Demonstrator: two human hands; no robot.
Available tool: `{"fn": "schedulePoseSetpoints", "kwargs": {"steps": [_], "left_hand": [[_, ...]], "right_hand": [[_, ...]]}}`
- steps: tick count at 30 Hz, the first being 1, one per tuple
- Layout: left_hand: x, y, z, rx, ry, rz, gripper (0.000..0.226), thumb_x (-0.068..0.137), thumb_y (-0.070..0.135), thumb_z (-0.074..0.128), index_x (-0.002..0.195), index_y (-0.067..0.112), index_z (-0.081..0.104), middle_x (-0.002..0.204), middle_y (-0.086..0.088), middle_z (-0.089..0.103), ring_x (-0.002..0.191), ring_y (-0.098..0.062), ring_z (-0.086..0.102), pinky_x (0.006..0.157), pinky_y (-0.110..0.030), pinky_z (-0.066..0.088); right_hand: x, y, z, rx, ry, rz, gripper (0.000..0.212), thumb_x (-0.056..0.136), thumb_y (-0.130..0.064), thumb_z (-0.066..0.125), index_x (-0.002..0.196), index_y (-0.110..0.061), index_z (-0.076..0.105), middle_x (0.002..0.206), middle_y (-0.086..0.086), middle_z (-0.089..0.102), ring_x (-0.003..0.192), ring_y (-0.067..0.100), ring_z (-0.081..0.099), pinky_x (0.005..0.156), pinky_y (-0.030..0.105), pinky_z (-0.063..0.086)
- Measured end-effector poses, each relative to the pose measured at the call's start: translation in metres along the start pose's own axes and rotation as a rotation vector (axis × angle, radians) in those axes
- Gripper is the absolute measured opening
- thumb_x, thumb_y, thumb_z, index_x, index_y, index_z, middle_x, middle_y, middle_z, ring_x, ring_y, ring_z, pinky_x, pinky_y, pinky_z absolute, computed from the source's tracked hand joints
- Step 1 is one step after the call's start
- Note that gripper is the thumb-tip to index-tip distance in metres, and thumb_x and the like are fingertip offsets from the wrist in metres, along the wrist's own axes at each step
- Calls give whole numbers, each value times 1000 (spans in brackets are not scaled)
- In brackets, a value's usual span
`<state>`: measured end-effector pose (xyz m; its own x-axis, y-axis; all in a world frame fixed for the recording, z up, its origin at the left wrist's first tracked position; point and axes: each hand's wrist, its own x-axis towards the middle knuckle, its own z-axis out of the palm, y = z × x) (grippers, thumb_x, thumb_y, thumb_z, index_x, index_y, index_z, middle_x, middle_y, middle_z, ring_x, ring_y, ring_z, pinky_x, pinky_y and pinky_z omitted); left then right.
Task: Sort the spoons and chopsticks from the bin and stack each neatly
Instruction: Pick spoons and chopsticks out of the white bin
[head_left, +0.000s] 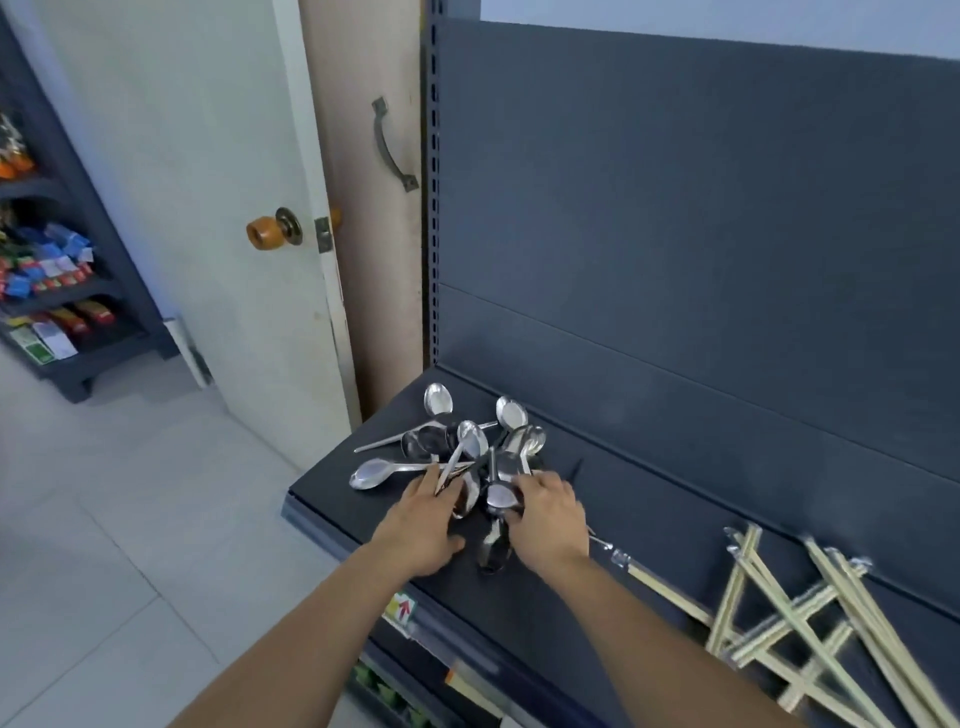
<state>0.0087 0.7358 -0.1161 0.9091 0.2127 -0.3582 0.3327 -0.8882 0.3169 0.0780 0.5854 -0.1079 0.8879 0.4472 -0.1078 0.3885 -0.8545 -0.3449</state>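
Note:
Several shiny metal spoons (470, 441) lie in a loose tangle at the left end of a dark blue shelf (649, 499). My left hand (423, 525) rests flat at the pile's near left, fingers spread and touching spoons and a thin stick. My right hand (545, 517) is at the pile's near right, fingers curled around a spoon (500, 496). Another spoon (493, 551) lies between my wrists. Several pale wrapped chopsticks (795, 618) lie crossed over each other on the right end of the shelf. No bin is in view.
The shelf's tall back panel (701, 234) rises right behind the spoons. A white door (218, 208) with an orange knob stands to the left. A stocked rack (47, 291) is at far left. The tiled floor (130, 545) drops away beyond the shelf's left edge.

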Motion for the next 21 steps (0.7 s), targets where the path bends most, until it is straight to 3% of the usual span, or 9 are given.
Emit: {"fn": "schedulePoseSetpoints", "kwargs": {"steps": [4, 10, 21], "left_hand": [[-3, -1, -10, 50, 7, 65, 76, 92, 37, 60, 154, 23, 17, 162, -7, 0, 149, -27, 6, 117, -42, 24], [-13, 1, -16, 151, 65, 210, 53, 90, 39, 61, 135, 16, 48, 144, -7, 35, 135, -26, 29, 107, -41, 36], [-36, 84, -7, 324, 205, 584, 31, 92, 31, 58, 120, 17, 59, 124, -3, 56, 122, -24, 48, 100, -36, 40]], "right_hand": [[-8, 0, -2, -59, 21, 12, 45, 94, -30, 55, 137, -21, 46, 140, 3, 41, 128, 24, 39, 107, 35, 35], [-36, 2, -11, -98, 69, 73, 39, 92, -34, 56, 128, -18, 52, 132, 4, 46, 122, 26, 42, 103, 37, 38], [-150, 54, -52, -204, 92, 270, 48, 93, -34, 53, 138, -19, 45, 133, 6, 48, 125, 27, 42, 104, 38, 37]]}}
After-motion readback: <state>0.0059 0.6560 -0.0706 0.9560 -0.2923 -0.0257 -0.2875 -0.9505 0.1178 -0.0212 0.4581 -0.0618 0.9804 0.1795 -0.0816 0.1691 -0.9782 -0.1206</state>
